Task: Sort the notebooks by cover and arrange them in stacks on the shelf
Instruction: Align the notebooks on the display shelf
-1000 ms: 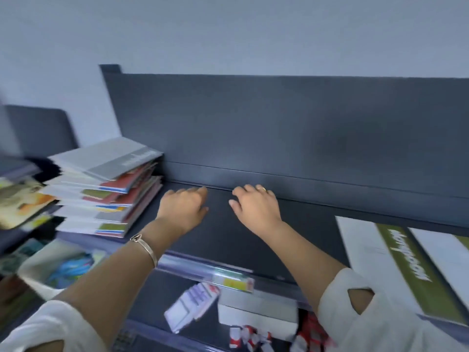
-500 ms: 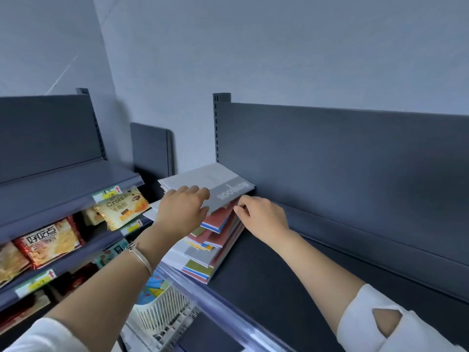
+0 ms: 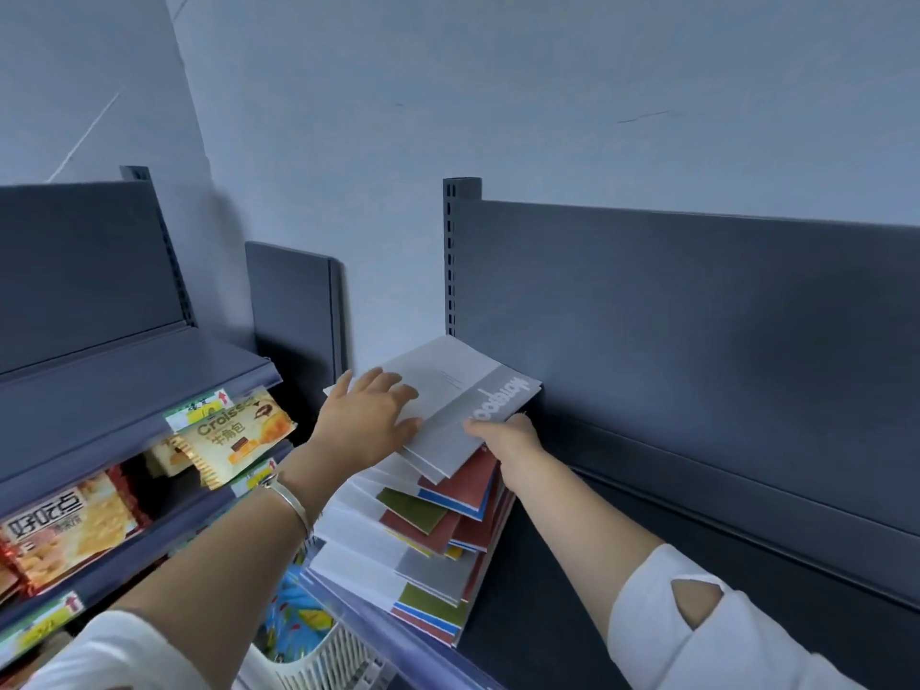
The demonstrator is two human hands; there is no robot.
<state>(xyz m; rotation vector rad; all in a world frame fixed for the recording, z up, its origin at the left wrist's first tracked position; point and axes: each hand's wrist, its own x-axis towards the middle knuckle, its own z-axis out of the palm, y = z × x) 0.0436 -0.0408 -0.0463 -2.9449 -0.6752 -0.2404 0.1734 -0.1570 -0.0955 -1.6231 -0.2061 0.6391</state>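
One grey notebook (image 3: 450, 388) atop messy stack (image 3: 423, 545), left hand (image 3: 368, 420) flat on cover, right hand (image 3: 508, 435) pinching its edge, dark shelf (image 3: 547, 620) beneath

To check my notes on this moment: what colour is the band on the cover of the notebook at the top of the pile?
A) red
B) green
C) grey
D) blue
C: the top notebook of the pile is white with a grey band; the left hand lies flat on it and the right hand pinches its near edge.
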